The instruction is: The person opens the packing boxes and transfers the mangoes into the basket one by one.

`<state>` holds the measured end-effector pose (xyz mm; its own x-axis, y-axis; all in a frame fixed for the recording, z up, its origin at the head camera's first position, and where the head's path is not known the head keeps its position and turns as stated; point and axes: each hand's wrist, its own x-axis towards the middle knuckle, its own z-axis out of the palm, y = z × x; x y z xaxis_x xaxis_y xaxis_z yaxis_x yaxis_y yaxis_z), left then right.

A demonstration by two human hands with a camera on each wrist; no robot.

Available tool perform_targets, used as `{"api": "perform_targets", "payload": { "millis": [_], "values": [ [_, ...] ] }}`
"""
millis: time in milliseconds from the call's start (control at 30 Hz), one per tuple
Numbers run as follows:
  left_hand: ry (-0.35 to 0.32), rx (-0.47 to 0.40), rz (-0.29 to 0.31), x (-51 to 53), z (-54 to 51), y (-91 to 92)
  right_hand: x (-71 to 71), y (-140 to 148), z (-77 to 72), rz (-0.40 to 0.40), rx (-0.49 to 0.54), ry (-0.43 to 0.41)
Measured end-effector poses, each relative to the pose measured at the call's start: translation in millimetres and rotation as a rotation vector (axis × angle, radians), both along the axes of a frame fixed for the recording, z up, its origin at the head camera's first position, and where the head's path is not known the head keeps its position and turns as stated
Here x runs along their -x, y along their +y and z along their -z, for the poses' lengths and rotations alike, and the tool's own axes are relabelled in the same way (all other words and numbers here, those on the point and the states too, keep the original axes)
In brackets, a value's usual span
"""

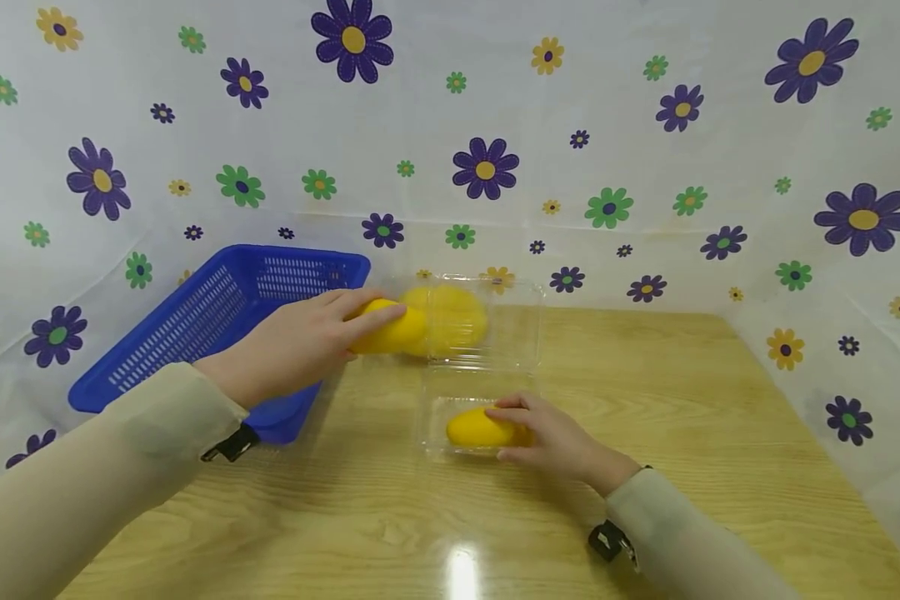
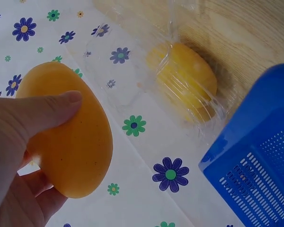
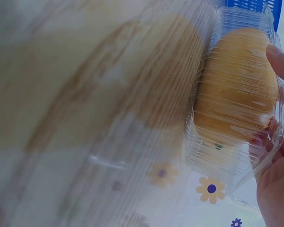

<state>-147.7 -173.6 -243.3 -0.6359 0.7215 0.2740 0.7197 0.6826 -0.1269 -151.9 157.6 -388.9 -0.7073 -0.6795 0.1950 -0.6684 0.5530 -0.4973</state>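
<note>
Left grip: hand clamped on a yellow fruit, thumb across one face, fingers on the opposite side.
Right grip: hand curled round the near right end of a clear box; whether it also presses the contents cannot be told.
Held fruit: within the left grip, raised above the bench; smooth, with small dark specks on its skin.
Boxed fruit: a second yellow fruit lying lengthwise in the box, just left of the right grip, fingertips over its right end.
Box lid: transparent lid standing open, beyond the right grip and right of the left grip.
Yellow item: larger yellow object just beyond the left grip, partly behind the lid; details indistinct.
Basket: blue perforated basket, left of the left grip.
Backdrop: flower-printed cloth, beyond both grips.
</note>
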Motion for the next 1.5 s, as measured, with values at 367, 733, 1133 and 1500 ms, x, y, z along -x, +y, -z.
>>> {"api": "perform_targets", "payload": {
  "millis": [367,733,1133,1500],
  "values": [
    [-0.035,0.050,0.040,2.7,-0.1,-8.8,1.6,1,-3.0,0.017,-0.001,-0.011],
    [-0.064,0.066,-0.015,0.7,1.5,-21.4,1.6,0,0.8,0.003,0.006,0.002],
    [-0.039,0.046,-0.012,0.1,-0.5,-33.3,2.1,0,0.8,0.011,0.000,-0.009],
    [0.021,0.020,0.025,3.4,2.5,-47.0,2.6,1,1.2,0.020,-0.001,-0.003]
  ]
}}
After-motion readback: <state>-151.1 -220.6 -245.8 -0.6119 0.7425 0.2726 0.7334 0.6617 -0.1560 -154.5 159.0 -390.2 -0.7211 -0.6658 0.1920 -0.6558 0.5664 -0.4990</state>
